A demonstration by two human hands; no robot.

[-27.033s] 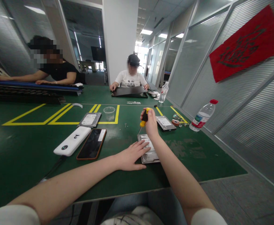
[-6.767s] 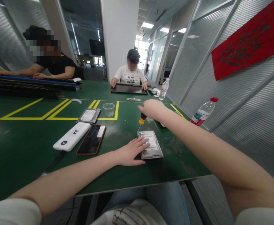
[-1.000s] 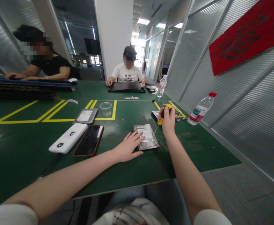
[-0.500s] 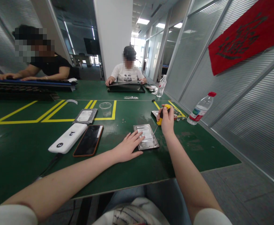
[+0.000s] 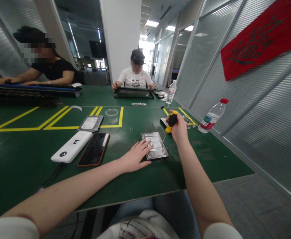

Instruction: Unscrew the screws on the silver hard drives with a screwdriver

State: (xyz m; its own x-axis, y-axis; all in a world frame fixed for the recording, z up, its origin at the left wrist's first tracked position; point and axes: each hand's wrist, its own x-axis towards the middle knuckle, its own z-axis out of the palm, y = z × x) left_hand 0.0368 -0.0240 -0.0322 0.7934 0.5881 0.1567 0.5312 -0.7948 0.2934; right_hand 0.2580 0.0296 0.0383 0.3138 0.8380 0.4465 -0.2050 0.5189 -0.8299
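A silver hard drive (image 5: 157,147) with a white label lies flat on the green table in front of me. My left hand (image 5: 136,156) rests on its left side, fingers spread and stretched over the label. My right hand (image 5: 179,128) is wrapped round the handle of a yellow and black screwdriver (image 5: 171,122). The screwdriver is tilted, and its thin shaft runs down to the drive's upper right part. Whether the tip sits in a screw is too small to tell. Several tiny screws (image 5: 130,128) lie beyond the drive.
A second hard drive (image 5: 90,123), a clear plastic cup (image 5: 111,116), a white power bank (image 5: 72,146) and a phone (image 5: 93,149) lie to the left. Another drive (image 5: 163,123) is partly behind my right hand. A water bottle (image 5: 213,116) stands at right. Two people work across the table.
My right hand has turned about the screwdriver, so more of the handle's black part shows. My left hand and the drive have stayed put. The person opposite has tilted a dark panel.
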